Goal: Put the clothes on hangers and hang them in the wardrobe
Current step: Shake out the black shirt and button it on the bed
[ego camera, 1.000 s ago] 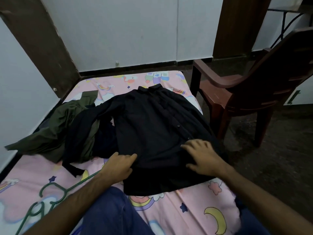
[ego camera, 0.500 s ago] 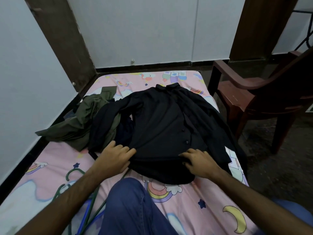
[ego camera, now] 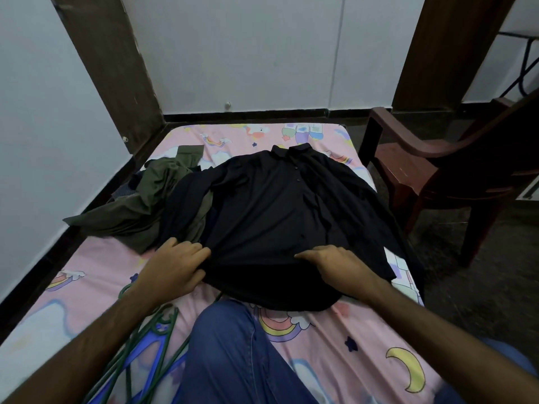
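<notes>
A black button-up shirt (ego camera: 280, 217) lies spread on the bed, collar pointing to the far end. My left hand (ego camera: 175, 266) grips the shirt's lower left hem, with the thumb pinching the fabric against the fingers. My right hand (ego camera: 335, 260) holds the fabric at the lower right, fingers curled into the cloth. An olive green garment (ego camera: 151, 205) lies crumpled to the shirt's left, partly under its sleeve. Green and blue hangers (ego camera: 145, 348) lie on the bed under my left forearm.
The bed has a pink cartoon-print sheet (ego camera: 364, 339). A dark brown plastic chair (ego camera: 437, 176) stands close to the bed's right side. White walls and a brown door frame (ego camera: 110, 68) enclose the left and far sides. My blue-jeaned leg (ego camera: 233, 354) rests on the bed.
Both hands have drawn the shirt's lower hem slightly toward me and bunched it. My right hand went from lying flat on the fabric to curling into it. The view has shifted left.
</notes>
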Available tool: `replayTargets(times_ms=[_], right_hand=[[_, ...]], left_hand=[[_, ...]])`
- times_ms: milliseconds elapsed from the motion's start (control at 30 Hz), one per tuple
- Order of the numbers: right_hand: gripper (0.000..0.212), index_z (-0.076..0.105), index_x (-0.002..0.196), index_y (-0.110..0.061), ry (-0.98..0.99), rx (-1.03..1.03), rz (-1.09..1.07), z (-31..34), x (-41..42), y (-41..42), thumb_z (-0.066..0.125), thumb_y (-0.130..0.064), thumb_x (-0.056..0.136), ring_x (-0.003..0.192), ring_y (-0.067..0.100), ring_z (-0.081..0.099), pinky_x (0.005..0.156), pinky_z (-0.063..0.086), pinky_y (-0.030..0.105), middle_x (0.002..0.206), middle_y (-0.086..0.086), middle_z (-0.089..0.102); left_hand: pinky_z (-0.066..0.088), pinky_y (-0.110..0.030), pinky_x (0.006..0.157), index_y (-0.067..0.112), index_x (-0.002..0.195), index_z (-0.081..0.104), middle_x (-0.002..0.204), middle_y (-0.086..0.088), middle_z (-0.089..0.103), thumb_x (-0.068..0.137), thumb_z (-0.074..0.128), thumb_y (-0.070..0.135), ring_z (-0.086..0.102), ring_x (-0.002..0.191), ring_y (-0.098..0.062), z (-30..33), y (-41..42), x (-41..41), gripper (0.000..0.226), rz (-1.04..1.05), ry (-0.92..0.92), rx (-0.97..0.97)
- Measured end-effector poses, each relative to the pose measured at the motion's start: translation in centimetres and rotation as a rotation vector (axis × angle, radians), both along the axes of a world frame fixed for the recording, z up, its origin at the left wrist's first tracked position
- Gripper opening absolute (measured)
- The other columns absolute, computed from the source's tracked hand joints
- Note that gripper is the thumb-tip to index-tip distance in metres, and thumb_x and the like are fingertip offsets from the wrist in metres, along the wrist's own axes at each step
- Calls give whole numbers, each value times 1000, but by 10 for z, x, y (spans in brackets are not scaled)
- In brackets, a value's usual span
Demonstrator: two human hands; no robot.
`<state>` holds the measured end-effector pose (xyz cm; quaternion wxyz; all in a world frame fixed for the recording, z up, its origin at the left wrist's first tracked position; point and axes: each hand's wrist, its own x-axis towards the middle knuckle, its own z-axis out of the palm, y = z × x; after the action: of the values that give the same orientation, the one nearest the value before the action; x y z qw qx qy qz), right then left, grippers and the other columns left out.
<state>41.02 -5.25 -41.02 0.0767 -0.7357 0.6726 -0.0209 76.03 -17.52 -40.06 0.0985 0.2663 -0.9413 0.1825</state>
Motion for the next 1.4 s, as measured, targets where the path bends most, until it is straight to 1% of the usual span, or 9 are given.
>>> replayTargets(times_ms=[233,400,567,700,833,1000,1133,1200,1400], right_hand=[[37,65,134,-24,-316,361,210,-56,32,-1,52,-13,101,122,12,61,106,44,25,134,-7,67],[41,61,138,-22,-463,387,114,-56,-1,19,65,-19,97,105,5,64,93,47,15,125,-2,68],[56,46,141,-35,90,188,-5,-64,-63,59,61,-41,87,121,20,45,91,42,38,134,-6,43],[48,46,135,-33,127,60,-198,-71,-96,91,58,-34,89,118,22,43,92,42,38,135,-5,39],[34,63,119,-32,148,-43,-180,-83,-103,97,61,-18,88,101,23,54,76,44,35,113,-4,51],[35,73,85,-32,329,-81,78,-44,-129,98,85,-12,59,74,15,56,59,37,28,82,-8,55],[36,66,116,-33,386,116,78,-10,-156,106,64,-10,89,104,17,56,81,40,33,110,-7,57],[35,64,121,-31,398,240,81,-8,-161,111,57,-11,94,112,17,54,86,39,33,116,-6,56],[35,65,116,-32,163,337,-106,-25,-154,120,53,-11,91,118,14,50,94,41,36,123,-8,53]], left_hand=[[37,-31,54,26,67,57,67,8,53,66,44,34,57,59,-17,1,-4,31,15,46,-291,71],[31,-29,55,31,63,57,69,10,50,71,46,40,56,59,-15,1,-14,16,16,-4,-269,108],[39,-32,64,34,94,61,92,11,55,88,36,43,61,81,-13,0,2,-56,27,-88,-162,221],[43,-35,86,38,123,51,121,11,52,92,42,54,56,108,-12,-23,36,-131,36,-160,-284,441],[44,-42,89,28,141,37,133,2,45,84,52,66,56,109,-25,-65,64,-184,70,-162,-437,504],[44,-41,71,16,128,45,113,-6,51,87,58,38,55,83,-27,-91,83,-205,48,-141,-500,269],[41,-36,58,19,104,54,91,-1,56,80,62,11,55,66,-20,-85,83,-209,27,-233,-494,239],[49,-39,62,17,106,54,98,-4,56,86,56,8,59,76,-23,-84,85,-212,22,-298,-476,331],[50,-38,83,22,124,47,119,4,47,97,48,43,55,99,-18,-93,94,-216,34,-387,-321,667]])
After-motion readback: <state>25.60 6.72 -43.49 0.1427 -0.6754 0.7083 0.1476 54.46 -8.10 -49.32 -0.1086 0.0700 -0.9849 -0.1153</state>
